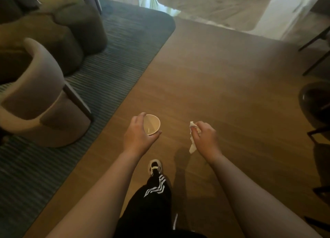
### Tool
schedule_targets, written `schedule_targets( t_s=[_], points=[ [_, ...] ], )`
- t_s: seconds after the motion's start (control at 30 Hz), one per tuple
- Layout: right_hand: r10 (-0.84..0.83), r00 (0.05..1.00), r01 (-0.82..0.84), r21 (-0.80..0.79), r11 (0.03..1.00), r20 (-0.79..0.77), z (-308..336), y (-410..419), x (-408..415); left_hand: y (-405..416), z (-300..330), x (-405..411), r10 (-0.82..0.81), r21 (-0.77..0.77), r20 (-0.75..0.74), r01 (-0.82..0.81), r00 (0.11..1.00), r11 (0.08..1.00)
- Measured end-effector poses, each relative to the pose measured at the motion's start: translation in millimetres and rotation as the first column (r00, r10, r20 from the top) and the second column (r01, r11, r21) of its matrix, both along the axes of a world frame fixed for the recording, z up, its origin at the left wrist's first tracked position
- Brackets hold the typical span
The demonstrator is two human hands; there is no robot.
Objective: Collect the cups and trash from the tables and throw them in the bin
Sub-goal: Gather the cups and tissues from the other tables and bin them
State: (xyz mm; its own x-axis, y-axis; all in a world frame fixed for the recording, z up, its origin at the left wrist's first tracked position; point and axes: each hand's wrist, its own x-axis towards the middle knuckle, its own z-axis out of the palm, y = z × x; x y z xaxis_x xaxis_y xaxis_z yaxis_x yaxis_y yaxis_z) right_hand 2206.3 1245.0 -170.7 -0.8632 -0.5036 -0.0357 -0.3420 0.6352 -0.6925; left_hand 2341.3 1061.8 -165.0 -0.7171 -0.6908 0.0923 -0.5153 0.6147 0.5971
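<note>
Both forearms reach forward, left hand (138, 136) gripping an upright paper cup (151, 124), right hand (205, 136) pinching a crumpled napkin (192, 146), no bin in view.

The left hand (138, 137) hides the paper cup's (151, 124) outer wall.

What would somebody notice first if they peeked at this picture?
Probably the two bare arms reaching out over the brown wooden floor. The left hand holds a paper cup with its open top showing, and the right hand pinches a crumpled white napkin that hangs down. After that, the round beige chair on the striped rug at the left stands out.
</note>
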Motion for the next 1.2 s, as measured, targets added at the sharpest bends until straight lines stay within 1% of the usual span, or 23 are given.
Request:
schedule_targets(
  t_s=[0.17, 0.27, 0.43, 0.53, 0.63, 0.73, 0.87, 1.03, 1.2],
  points=[
    [-0.064, 0.998, 0.064, 0.022, 0.998, -0.001, 8.2, -82.3, -120.6, -94.6, 11.1, -125.8, -0.012, 0.029, 0.027, 0.011, 1.000, 1.000],
    [-0.106, 0.994, 0.107, 0.039, 0.994, -0.032, 22.2, -115.5, -190.1, -133.5, 24.4, -203.1, -0.067, 0.006, 0.038, 0.067, 0.997, 0.998],
    [-0.172, 0.984, 0.174, 0.057, 0.983, -0.036, 26.7, -153.5, -300.4, -175.0, 29.5, -329.5, -0.139, 0.023, 0.041, 0.138, 0.989, 0.990],
    [-0.185, 0.982, 0.187, 0.053, 0.981, -0.027, 18.2, -174.3, -384.3, -196.8, 19.4, -419.5, -0.161, 0.058, 0.024, 0.159, 0.987, 0.985],
    [-0.203, 0.977, 0.206, 0.042, 0.978, -0.059, 10.6, -191.5, -483.9, -210.2, 9.5, -516.4, -0.168, 0.081, 0.001, 0.168, 0.986, 0.983],
    [-0.200, 0.977, 0.203, 0.042, 0.978, -0.070, 12.9, -205.3, -588.2, -221.5, 9.7, -617.0, -0.167, 0.075, 0.009, 0.166, 0.986, 0.983],
    [-0.143, 0.988, 0.146, 0.049, 0.988, -0.062, 31.2, -224.7, -706.7, -245.7, 25.8, -734.6, -0.113, 0.065, 0.003, 0.113, 0.994, 0.992],
    [-0.123, 0.990, 0.129, 0.104, 0.986, -0.070, 43.9, -253.1, -820.9, -274.6, 38.3, -845.9, -0.076, 0.016, 0.018, 0.076, 0.997, 0.997],
    [-0.092, 0.995, 0.097, 0.114, 0.989, -0.047, 33.1, -290.2, -930.0, -305.7, 30.1, -954.3, -0.063, 0.002, 0.037, 0.063, 0.997, 0.998]
  ],
)
